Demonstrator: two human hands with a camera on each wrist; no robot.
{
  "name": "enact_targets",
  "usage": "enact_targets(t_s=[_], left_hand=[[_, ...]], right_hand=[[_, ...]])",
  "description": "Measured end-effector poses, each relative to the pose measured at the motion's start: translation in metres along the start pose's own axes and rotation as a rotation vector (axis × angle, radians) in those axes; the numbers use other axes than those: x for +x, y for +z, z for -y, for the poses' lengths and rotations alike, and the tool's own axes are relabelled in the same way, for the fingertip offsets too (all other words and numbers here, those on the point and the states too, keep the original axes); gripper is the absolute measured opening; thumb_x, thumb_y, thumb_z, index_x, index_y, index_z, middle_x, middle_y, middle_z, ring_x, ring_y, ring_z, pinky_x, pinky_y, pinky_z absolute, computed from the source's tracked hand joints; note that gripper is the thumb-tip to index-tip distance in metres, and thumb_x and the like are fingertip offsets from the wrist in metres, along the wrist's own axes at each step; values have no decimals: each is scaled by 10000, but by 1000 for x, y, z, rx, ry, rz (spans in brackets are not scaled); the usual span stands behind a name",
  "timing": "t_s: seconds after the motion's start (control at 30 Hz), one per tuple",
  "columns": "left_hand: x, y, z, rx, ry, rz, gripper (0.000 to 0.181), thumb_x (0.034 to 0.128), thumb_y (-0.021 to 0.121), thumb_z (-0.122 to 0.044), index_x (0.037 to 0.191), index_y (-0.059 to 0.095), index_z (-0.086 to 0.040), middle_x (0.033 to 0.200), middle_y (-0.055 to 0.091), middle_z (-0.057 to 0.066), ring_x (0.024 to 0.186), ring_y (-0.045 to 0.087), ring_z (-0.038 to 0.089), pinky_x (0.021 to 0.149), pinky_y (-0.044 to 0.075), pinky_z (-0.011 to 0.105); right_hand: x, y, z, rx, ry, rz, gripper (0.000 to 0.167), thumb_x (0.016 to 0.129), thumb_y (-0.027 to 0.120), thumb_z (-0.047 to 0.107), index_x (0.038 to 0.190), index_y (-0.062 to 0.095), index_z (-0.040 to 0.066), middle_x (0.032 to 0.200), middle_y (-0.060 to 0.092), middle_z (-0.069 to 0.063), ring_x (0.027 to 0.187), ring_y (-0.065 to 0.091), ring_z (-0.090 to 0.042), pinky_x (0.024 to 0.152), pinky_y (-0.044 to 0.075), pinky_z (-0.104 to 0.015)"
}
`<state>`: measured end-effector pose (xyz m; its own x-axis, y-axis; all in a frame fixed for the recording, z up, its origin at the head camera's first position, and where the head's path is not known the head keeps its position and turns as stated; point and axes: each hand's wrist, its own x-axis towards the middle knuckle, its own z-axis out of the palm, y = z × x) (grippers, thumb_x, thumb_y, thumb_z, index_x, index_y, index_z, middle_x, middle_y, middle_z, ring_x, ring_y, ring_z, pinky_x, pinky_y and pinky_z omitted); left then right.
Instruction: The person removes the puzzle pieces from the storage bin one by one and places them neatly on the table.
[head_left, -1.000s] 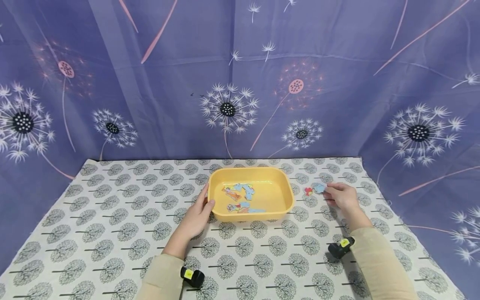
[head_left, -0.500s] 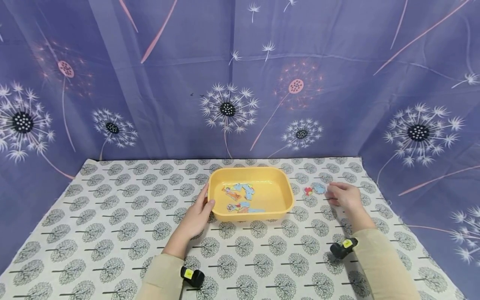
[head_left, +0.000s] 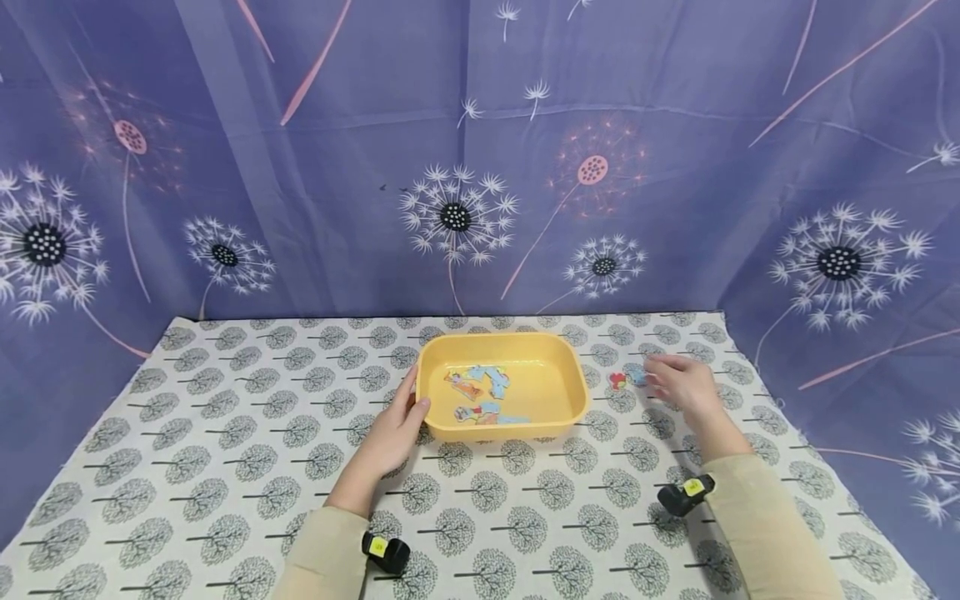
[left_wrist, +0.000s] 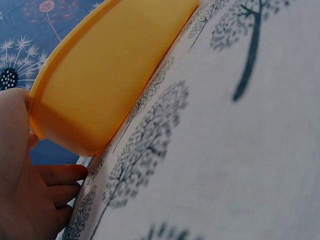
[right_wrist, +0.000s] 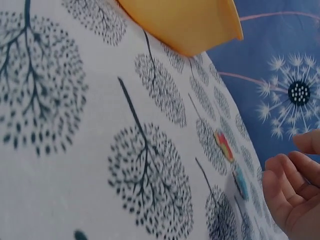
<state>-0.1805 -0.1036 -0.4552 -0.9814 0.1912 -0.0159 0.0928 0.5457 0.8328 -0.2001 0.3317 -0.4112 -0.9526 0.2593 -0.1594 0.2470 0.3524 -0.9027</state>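
My left hand (head_left: 392,432) grips the left end of a yellow tray (head_left: 504,432), thumb at the rim; in the left wrist view the tray's side (left_wrist: 100,75) rises beside the hand. Printed cutouts lie inside the tray: an orange one (head_left: 467,387) and blue ones (head_left: 497,382) toward the left. Right of the tray, a small red piece (head_left: 617,381) lies beside a light blue piece (head_left: 635,373). My right hand (head_left: 684,387) is just right of the blue piece, fingers loosely bent and holding nothing. The right wrist view shows the blue piece (right_wrist: 240,181) apart from the fingers.
A white cloth with grey tree prints (head_left: 247,467) covers the table. Behind it hangs a purple curtain with dandelion prints (head_left: 337,208). Black wrist cameras sit on the left sleeve (head_left: 386,553) and the right sleeve (head_left: 686,495).
The right hand has let go of the light blue piece, drawn back a little to the right, then shifted slightly left above it. The left hand and tray have stayed put.
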Motion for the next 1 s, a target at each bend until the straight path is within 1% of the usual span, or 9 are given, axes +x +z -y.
enact_targets(t_s=[0.03, 0.2, 0.4, 0.57, 0.63, 0.73, 0.8, 0.87, 1.0], left_hand=[[0, 0, 0, -3, -1, 1, 596, 1014, 355, -412, 1527, 62, -332, 1452, 449, 107, 1296, 464, 365, 1064, 317, 627], [0, 1, -1, -17, -3, 3, 596, 1015, 355, -407, 1527, 60, -331, 1452, 452, 102, 1306, 456, 353, 1078, 307, 615], [-1, 1, -1, -14, -7, 1, 589, 1013, 356, -414, 1515, 49, -379, 1456, 448, 92, 1307, 456, 347, 1079, 307, 614], [1, 1, 1, -15, 3, -2, 593, 1014, 359, -412, 1521, 57, -355, 1451, 454, 93, 1307, 457, 344, 1082, 307, 609], [1, 0, 1, -15, 4, -3, 593, 1012, 361, -416, 1518, 54, -370, 1450, 455, 92, 1307, 457, 344, 1083, 304, 608], [1, 0, 1, -13, 0, -3, 587, 1010, 362, -424, 1503, 44, -413, 1450, 456, 89, 1306, 459, 343, 1084, 306, 604], [1, 0, 1, -16, -4, -1, 585, 1010, 362, -423, 1500, 42, -422, 1450, 456, 91, 1306, 459, 343, 1084, 308, 603], [1, 0, 1, -17, -5, 0, 589, 1011, 361, -422, 1507, 45, -403, 1452, 453, 96, 1308, 456, 345, 1085, 308, 602], [1, 0, 1, -20, -9, 2, 600, 1011, 360, -421, 1524, 60, -345, 1456, 446, 101, 1313, 449, 348, 1085, 302, 608]], right_hand=[[-1, 1, 2, 4, -9, 9, 560, 934, 584, 309, 1342, 466, -56, 1010, 612, 61, 838, 656, 6, 827, 567, -262], [-3, 7, 8, 14, -53, 47, 576, 939, 579, 317, 1352, 451, -63, 1109, 601, 16, 878, 659, -2, 851, 563, -291], [-4, 16, 16, 55, -82, 85, 578, 927, 605, 288, 1341, 448, -84, 985, 606, 106, 881, 662, -22, 885, 544, -323], [-6, 25, 24, 87, -99, 109, 560, 921, 617, 257, 1323, 449, -95, 980, 602, 97, 864, 660, -39, 882, 539, -317], [-7, 28, 27, 96, -103, 116, 549, 922, 614, 243, 1319, 450, -99, 1022, 611, 43, 858, 659, -45, 882, 539, -318], [-8, 33, 32, 94, -110, 127, 551, 927, 607, 240, 1326, 444, -102, 1155, 605, -122, 858, 660, -45, 881, 543, -325], [-8, 37, 34, 80, -119, 137, 550, 931, 600, 251, 1330, 447, -96, 1253, 555, -223, 861, 658, -33, 878, 546, -318], [-9, 40, 37, 66, -128, 144, 547, 931, 599, 262, 1328, 456, -87, 1302, 520, -262, 858, 655, -18, 865, 555, -307], [-12, 45, 42, 63, -144, 156, 535, 931, 599, 257, 1322, 469, -83, 1299, 531, -267, 863, 662, -25, 819, 572, -280]])
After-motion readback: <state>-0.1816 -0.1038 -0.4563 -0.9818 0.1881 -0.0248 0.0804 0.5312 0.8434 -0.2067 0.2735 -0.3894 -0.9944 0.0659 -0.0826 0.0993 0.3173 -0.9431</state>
